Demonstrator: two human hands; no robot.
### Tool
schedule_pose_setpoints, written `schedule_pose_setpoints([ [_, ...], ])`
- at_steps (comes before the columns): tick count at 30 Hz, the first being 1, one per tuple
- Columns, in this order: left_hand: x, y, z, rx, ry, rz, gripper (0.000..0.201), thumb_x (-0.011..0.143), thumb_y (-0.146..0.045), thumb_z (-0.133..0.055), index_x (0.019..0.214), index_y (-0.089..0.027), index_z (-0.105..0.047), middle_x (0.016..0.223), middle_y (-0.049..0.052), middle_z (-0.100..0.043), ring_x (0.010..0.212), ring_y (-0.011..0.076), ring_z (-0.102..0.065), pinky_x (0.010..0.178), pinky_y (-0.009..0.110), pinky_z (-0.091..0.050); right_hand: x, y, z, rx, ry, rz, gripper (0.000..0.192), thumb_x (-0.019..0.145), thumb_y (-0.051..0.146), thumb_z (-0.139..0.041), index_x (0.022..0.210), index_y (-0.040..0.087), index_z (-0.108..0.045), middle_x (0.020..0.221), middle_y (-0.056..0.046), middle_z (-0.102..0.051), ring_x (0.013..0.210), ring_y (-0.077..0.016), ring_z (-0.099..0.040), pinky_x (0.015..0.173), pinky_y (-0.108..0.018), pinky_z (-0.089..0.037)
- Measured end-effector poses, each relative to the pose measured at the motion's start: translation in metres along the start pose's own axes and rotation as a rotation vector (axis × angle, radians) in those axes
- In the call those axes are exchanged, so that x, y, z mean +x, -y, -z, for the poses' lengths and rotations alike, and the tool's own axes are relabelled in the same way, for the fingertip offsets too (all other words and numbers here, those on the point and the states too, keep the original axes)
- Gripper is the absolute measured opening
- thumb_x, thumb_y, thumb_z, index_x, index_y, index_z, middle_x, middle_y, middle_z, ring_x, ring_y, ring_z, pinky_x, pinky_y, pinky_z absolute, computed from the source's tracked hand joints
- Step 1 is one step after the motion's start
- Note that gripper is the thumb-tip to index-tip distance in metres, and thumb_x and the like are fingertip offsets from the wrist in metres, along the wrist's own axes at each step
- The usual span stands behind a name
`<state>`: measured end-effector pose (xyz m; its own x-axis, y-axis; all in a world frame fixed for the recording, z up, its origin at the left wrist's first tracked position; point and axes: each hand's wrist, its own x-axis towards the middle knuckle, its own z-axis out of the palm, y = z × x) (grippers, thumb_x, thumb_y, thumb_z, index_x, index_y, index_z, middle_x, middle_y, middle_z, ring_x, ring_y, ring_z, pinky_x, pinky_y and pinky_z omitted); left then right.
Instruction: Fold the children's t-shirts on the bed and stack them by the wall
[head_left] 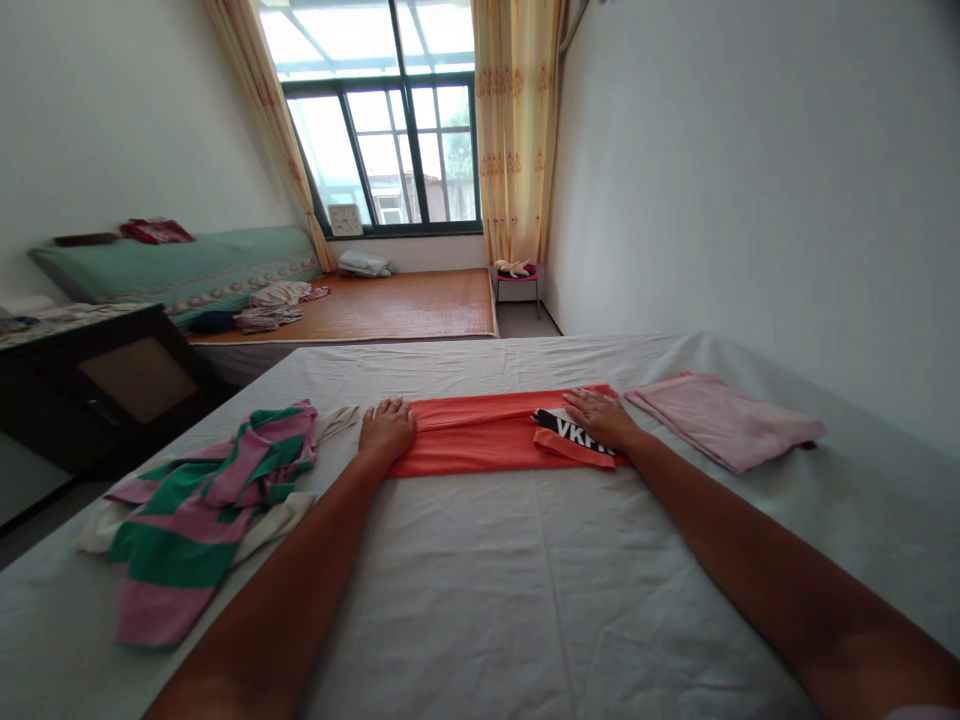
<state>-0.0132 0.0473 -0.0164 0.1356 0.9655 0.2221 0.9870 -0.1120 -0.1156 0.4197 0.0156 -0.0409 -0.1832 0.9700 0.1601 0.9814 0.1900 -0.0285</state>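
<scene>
An orange shirt point(472, 435) lies folded into a long flat strip across the bed. Near its right end a sleeve with a black band and white letters point(571, 428) is folded over the top. My left hand point(388, 428) rests flat on the left end of the shirt, palm down. Over by the lettered sleeve, my right hand point(600, 415) presses on the right end with its fingers stretched out. Neither hand grips the cloth. Beyond my right hand lies a folded pink garment point(727, 415).
A crumpled pink-and-green striped garment point(217, 500) and some whitish cloth lie left on the white bed sheet point(465, 600). Behind stand a second bed with a brown mat point(405, 300), a dark cabinet point(127, 370) and a small stool point(517, 275). A wall point(750, 180) runs along the right.
</scene>
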Motion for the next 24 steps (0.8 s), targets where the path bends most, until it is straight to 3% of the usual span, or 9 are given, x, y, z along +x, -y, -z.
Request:
schedule_pose_setpoints([
  [8,-0.001,0.002,-0.002,-0.065,-0.025,-0.009,0.049,0.095,-0.032,-0.027,0.134,-0.016,-0.052,0.146,0.009,-0.044,0.135,0.0274,-0.035,0.109,0.05,-0.025,0.009,0.022,0.024,-0.053,0.114,-0.018,0.054,0.096,0.046,-0.028,0.141,0.021,-0.045,0.148,-0.009,-0.041,0.137,-0.0263,-0.036,0.112,-0.051,-0.023],
  [12,-0.002,0.002,-0.001,-0.075,-0.03,-0.009,0.048,0.095,-0.031,-0.027,0.133,-0.017,-0.053,0.146,0.01,-0.045,0.135,0.0274,-0.035,0.109,0.05,-0.027,0.029,0.058,0.033,0.066,0.093,0.124,0.058,0.096,0.047,-0.027,0.143,0.016,-0.042,0.148,-0.011,-0.04,0.138,-0.024,-0.035,0.114,-0.04,-0.026],
  [16,-0.004,0.001,0.002,-0.089,-0.025,0.005,0.048,0.095,-0.032,-0.028,0.134,-0.018,-0.052,0.146,0.008,-0.045,0.135,0.0263,-0.035,0.109,0.048,-0.027,0.039,0.08,0.025,0.159,0.154,0.251,0.058,0.097,0.05,-0.024,0.145,0.021,-0.04,0.151,-0.007,-0.037,0.14,-0.0209,-0.031,0.115,-0.037,-0.024],
  [21,-0.004,0.002,0.002,-0.098,-0.016,0.017,0.048,0.094,-0.033,-0.03,0.135,-0.019,-0.051,0.147,0.006,-0.043,0.136,0.0252,-0.035,0.109,0.045,-0.028,0.035,0.055,0.016,0.139,0.183,0.449,0.055,0.098,0.038,-0.02,0.143,0.014,-0.043,0.15,-0.01,-0.038,0.14,-0.0196,-0.031,0.115,-0.038,-0.025],
  [24,-0.003,0.003,0.0,-0.096,-0.017,0.014,0.048,0.094,-0.032,-0.029,0.134,-0.019,-0.052,0.147,0.006,-0.044,0.135,0.0252,-0.035,0.109,0.045,-0.029,0.024,0.03,0.011,0.065,0.135,0.391,0.055,0.097,0.038,-0.021,0.142,0.014,-0.043,0.149,-0.011,-0.038,0.14,-0.0216,-0.032,0.114,-0.04,-0.026],
])
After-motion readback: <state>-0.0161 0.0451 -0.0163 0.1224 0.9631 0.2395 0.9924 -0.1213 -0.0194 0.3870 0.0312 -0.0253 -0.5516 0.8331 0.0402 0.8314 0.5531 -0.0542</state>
